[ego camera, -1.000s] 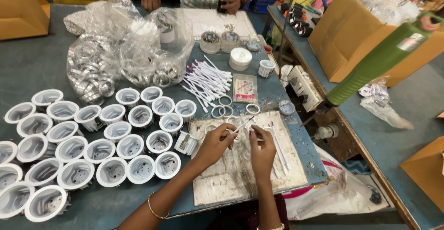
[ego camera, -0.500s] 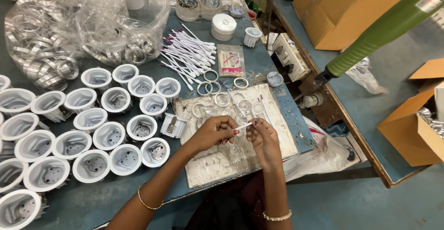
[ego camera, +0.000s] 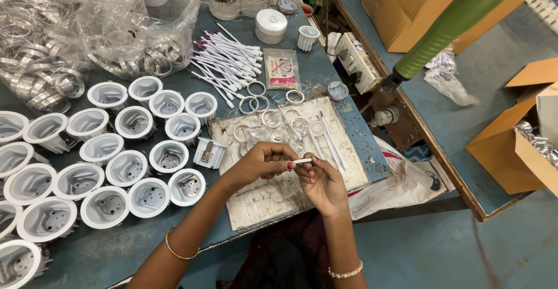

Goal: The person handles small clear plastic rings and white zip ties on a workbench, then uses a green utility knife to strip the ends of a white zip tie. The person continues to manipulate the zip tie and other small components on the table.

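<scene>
Pinching a white wire (ego camera: pixel 303 161) crosswise — both hands' fingers (ego camera: pixel 290 164) hold its ends.

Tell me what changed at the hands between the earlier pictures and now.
A second ago both hands worked low on the worn white mat. Now the left hand and right hand are raised together, pinching a short white wire between their fingertips. The white cup housings, loose rings and wire bundle lie as before.

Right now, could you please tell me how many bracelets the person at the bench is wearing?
2: a thin gold bangle on the left wrist and a beaded bracelet on the right wrist. Any higher up the arms would be out of frame.
</scene>
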